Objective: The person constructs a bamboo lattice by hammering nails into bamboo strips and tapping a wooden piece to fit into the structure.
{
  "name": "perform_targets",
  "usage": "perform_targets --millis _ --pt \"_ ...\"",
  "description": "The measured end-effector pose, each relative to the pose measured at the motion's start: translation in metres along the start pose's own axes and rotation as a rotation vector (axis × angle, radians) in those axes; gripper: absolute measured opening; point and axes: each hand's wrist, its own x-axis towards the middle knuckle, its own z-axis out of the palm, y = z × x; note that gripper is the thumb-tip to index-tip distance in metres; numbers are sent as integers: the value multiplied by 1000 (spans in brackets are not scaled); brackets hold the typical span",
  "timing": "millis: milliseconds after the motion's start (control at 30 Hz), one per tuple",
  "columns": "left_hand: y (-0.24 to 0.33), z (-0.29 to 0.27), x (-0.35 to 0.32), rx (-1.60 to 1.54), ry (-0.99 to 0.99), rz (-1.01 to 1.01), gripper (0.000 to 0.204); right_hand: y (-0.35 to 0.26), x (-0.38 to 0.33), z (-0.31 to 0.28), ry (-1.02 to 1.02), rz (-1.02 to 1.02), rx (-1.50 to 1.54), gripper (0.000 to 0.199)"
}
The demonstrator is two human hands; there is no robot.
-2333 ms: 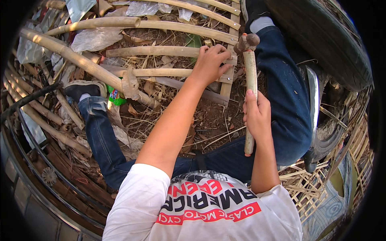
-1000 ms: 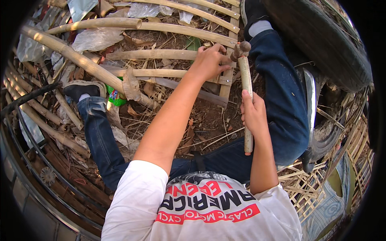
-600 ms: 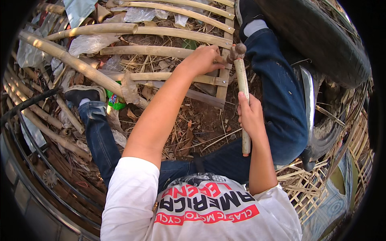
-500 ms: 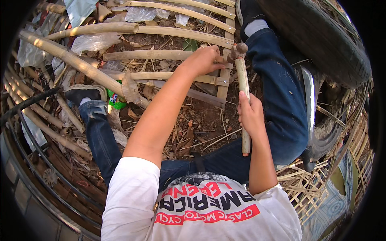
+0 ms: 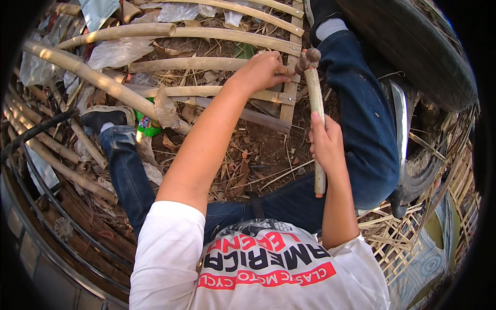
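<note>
My left hand (image 5: 264, 71) is closed on the right end of a bamboo slat (image 5: 191, 64), its fingers bent beside a flat bamboo crosspiece (image 5: 287, 106). Whether a nail sits between the fingertips is hidden. My right hand (image 5: 327, 143) grips the pale wooden handle of a hammer (image 5: 315, 101) around its lower half. The rusty, rounded hammer head is just right of the left fingertips, over the crosspiece. Other curved slats, such as the lower slat (image 5: 212, 91), meet the crosspiece, and small nail heads show at several joints.
A thick bamboo pole (image 5: 88, 72) slants across the left. A curved metal blade (image 5: 399, 119) lies beside my right knee, below a large tyre (image 5: 413, 46). Black metal bars (image 5: 41, 181) stand at left. Woven bamboo (image 5: 398, 237) lies at lower right. Plastic scraps (image 5: 121, 51) and dry leaves litter the soil.
The hammer head has risen slightly and shifted a little right, with my right hand moving along. My left hand stays at the slat's end. The whole view has shifted a little.
</note>
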Motion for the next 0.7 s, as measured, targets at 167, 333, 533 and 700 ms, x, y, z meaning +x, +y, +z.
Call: perform_targets --millis 167,333,533,700 --pt "8 -2 1 10 -3 -50 25 -7 -13 1 40 -32 66 40" --pt "7 -3 4 29 -43 -56 25 6 -2 1 25 -67 -2 38" --pt "8 -8 0 29 -60 -78 24 0 -15 6 10 -26 26 40" --pt "12 -7 3 1 -70 -91 25 1 -16 6 42 -76 66 40"
